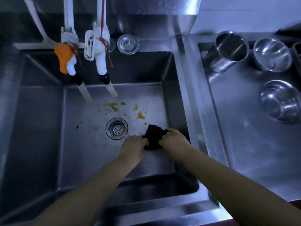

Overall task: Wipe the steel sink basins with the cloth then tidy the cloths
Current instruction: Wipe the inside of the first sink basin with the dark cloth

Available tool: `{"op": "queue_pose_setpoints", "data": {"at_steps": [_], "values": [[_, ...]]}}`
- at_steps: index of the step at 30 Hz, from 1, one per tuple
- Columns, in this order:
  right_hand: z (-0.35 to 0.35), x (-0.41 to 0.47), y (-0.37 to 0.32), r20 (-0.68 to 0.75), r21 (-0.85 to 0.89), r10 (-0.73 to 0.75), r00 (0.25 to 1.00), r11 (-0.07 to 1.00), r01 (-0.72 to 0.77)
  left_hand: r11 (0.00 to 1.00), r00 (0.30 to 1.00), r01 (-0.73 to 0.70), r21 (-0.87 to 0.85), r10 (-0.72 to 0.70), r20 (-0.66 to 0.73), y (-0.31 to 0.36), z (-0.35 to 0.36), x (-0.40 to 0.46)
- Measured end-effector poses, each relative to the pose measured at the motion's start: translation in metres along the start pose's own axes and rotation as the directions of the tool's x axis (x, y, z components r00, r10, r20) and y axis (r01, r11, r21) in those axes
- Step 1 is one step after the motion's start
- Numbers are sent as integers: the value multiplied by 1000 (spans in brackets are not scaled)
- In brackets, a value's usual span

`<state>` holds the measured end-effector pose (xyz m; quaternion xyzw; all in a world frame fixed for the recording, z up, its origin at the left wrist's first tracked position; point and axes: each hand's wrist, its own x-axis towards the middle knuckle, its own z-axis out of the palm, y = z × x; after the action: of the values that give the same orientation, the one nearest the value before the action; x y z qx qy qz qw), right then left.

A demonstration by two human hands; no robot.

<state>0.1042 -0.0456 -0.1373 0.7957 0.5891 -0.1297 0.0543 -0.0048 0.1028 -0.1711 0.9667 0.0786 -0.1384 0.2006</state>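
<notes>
Cloth (154, 139) is dark, bunched on the basin (78, 160) floor near the right wall, just right of the drain (116, 129); left hand (133, 148) and right hand (174, 138) both have fingers curled into it, pinching opposite sides; looks soft and soggy, so probably grab it by the bulk, not a corner; yellow stains (114, 107) sit beyond it; plenty of open floor leftward, wall tight on the right.

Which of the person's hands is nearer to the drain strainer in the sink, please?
Left. The left hand sits just beside the drain strainer, toward its near right; the right hand lies farther right, across the dark cloth.
</notes>
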Motion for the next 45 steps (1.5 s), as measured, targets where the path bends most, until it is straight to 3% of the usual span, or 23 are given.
{"op": "queue_pose_setpoints", "data": {"at_steps": [2,5,8,11,17,20,23,27,34,38,45], "values": [[5,-9,-2,16,39,-19,1000,999,18,993,988,-117,-27,119,101,-3,25,-8],[1,-15,14,-150,118,57,987,992,-39,965,933,-253,67,225,282,-10,57,-12],[-12,-7,47,-312,99,97,945,993,-69,933,915,-335,129,289,281,-11,76,-3],[-17,16,76,-405,36,85,910,996,-77,872,858,-480,93,445,256,-7,93,17],[-15,71,115,-372,-16,33,928,999,-42,547,551,-828,125,752,363,-12,149,43],[-6,78,121,-337,-49,43,940,997,-63,499,483,-865,53,799,357,-15,175,38],[-3,78,120,-326,-68,44,944,995,-70,501,490,-863,66,798,351,-20,185,40],[-6,80,121,-308,-74,91,947,990,-119,574,556,-815,78,740,378,-23,180,60],[-6,77,118,-377,-13,122,918,991,-137,799,820,-567,198,527,222,-39,145,136],[-5,78,118,-398,-4,133,908,989,-147,888,922,-388,248,369,121,-56,124,195],[-1,78,119,-414,-26,149,898,984,-175,920,973,-227,319,227,39,-80,75,284]]}}
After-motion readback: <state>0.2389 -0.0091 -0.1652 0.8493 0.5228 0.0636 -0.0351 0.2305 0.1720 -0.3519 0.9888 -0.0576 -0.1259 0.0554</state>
